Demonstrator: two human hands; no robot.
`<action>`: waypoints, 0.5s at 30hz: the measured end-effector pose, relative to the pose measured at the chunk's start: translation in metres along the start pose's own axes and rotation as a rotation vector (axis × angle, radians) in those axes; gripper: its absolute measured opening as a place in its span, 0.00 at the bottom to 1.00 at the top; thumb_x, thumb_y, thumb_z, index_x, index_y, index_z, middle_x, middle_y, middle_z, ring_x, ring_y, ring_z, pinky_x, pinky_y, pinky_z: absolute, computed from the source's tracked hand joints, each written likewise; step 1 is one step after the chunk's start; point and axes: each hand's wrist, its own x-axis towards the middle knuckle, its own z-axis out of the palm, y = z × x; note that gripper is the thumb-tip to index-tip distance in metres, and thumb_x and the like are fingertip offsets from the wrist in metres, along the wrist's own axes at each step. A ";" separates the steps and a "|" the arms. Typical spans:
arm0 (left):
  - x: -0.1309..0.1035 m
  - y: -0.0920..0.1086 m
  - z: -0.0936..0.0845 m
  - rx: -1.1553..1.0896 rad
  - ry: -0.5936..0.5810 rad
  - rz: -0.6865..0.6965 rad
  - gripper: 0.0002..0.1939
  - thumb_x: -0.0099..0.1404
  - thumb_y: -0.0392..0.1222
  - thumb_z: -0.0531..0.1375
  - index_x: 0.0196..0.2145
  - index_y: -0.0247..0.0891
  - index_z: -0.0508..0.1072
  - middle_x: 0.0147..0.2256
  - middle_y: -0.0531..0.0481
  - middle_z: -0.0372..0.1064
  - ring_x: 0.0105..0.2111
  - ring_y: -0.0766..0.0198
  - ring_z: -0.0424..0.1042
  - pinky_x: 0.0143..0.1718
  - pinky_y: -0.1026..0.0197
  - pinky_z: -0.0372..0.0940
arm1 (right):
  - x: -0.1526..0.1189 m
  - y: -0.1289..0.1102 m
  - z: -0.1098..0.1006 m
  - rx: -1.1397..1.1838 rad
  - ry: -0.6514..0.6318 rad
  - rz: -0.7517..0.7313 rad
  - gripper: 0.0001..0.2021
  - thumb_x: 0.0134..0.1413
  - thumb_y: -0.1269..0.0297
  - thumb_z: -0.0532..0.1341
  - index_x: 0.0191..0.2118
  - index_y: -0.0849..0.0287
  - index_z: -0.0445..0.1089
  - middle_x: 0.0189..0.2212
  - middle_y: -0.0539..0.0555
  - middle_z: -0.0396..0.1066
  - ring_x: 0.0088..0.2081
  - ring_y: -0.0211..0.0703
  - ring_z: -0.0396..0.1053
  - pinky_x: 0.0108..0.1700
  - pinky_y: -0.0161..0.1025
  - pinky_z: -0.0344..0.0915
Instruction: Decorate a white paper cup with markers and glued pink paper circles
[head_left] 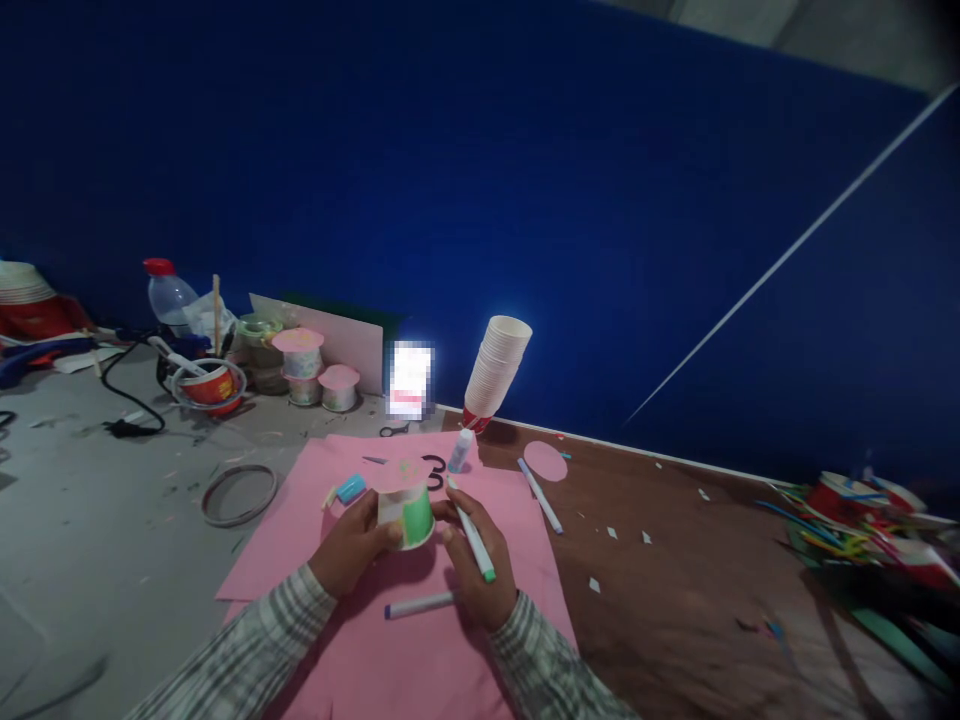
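My left hand (356, 545) is closed around a small paper cup (416, 518) with a pink paper disc on top. Part of the cup's side is coloured green. In my right hand (480, 575) is a white marker (474, 540) with a green end, its other end pointing up and away. My right fingers come close to the cup's right side. Beneath both hands lies pink paper (300, 540). On it are a second marker (420, 605), partly behind my right hand, a blue cap-like piece (351, 488), black-handled scissors (433, 472) and a glue stick (460, 450).
A tall leaning stack of paper cups (499, 370) stands by the blue wall. Disc-topped cups (339, 388) and a bottle (169, 298) are at the back left. A tape roll (238, 495) lies left; a pink disc (546, 461) and a purple-ended marker (541, 497) lie right.
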 end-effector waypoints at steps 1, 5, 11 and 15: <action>0.000 0.000 0.000 0.007 0.025 0.020 0.33 0.31 0.51 0.70 0.38 0.40 0.71 0.34 0.51 0.75 0.35 0.53 0.70 0.37 0.54 0.65 | 0.000 0.001 0.000 -0.013 0.012 0.003 0.21 0.51 0.71 0.58 0.52 0.52 0.63 0.41 0.55 0.75 0.44 0.52 0.73 0.45 0.46 0.72; 0.000 -0.004 0.001 0.091 0.088 0.061 0.32 0.31 0.45 0.69 0.39 0.41 0.70 0.38 0.49 0.75 0.39 0.50 0.70 0.40 0.52 0.65 | 0.001 0.003 0.000 -0.075 0.077 0.008 0.21 0.50 0.71 0.57 0.52 0.52 0.64 0.39 0.54 0.76 0.42 0.51 0.74 0.43 0.45 0.72; 0.000 -0.009 0.001 0.315 0.199 0.122 0.31 0.32 0.41 0.67 0.39 0.43 0.69 0.38 0.51 0.74 0.41 0.50 0.69 0.43 0.51 0.64 | 0.002 0.003 -0.002 -0.103 0.123 0.004 0.20 0.50 0.71 0.56 0.51 0.53 0.64 0.38 0.54 0.76 0.41 0.51 0.74 0.42 0.45 0.73; 0.001 -0.011 0.001 0.314 0.203 0.113 0.31 0.33 0.43 0.66 0.40 0.42 0.69 0.38 0.50 0.74 0.41 0.50 0.70 0.43 0.51 0.64 | 0.003 0.005 -0.002 -0.075 0.119 0.006 0.20 0.50 0.71 0.57 0.50 0.53 0.64 0.38 0.55 0.76 0.40 0.51 0.74 0.41 0.45 0.73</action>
